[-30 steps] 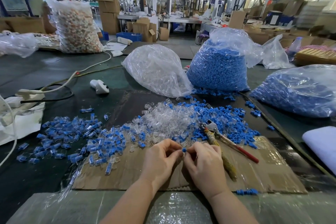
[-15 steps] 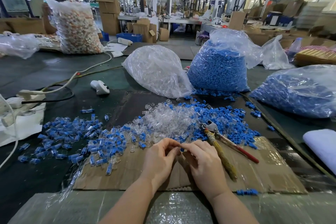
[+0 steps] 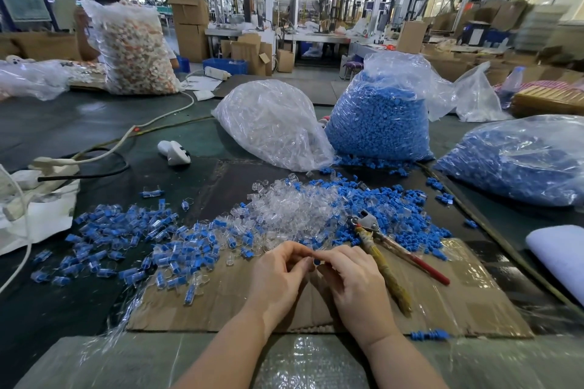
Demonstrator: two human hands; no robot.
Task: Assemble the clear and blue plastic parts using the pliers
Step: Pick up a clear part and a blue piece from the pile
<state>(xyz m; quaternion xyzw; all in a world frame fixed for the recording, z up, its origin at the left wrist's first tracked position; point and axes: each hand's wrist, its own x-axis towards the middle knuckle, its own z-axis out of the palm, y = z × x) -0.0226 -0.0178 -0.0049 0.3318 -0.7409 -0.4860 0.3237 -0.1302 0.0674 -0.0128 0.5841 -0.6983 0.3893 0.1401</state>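
So from the head cam: both hands are meeting over the cardboard sheet [image 3: 474, 303]. The left hand [image 3: 278, 278] and right hand [image 3: 354, 281] are curling their fingertips in toward each other and pinching a small blue plastic part [image 3: 316, 261] right between them. There's probably a clear piece in there too, but it's too hidden to say for sure. Looks like they're seating the two parts by hand first, which makes sense before any squeezing with a tool.

The pliers [image 3: 379, 249] are lying untouched just to the right of the right-hand fingers, handles pointing back at the person, so I'm guessing they're parked there for a quick grab. Just beyond the fingertips the loose clear parts [image 3: 294, 208] are sitting in a heap, with loose blue parts [image 3: 398, 208] spreading off to the right of it, both within easy reach. Off to the left of the left-hand fingers, the finished pieces [image 3: 126, 237] are piling up, clear shells with blue inside. Further back, the bag of clear parts [image 3: 271, 123] and bag of blue parts [image 3: 376, 117] are waiting as refills.
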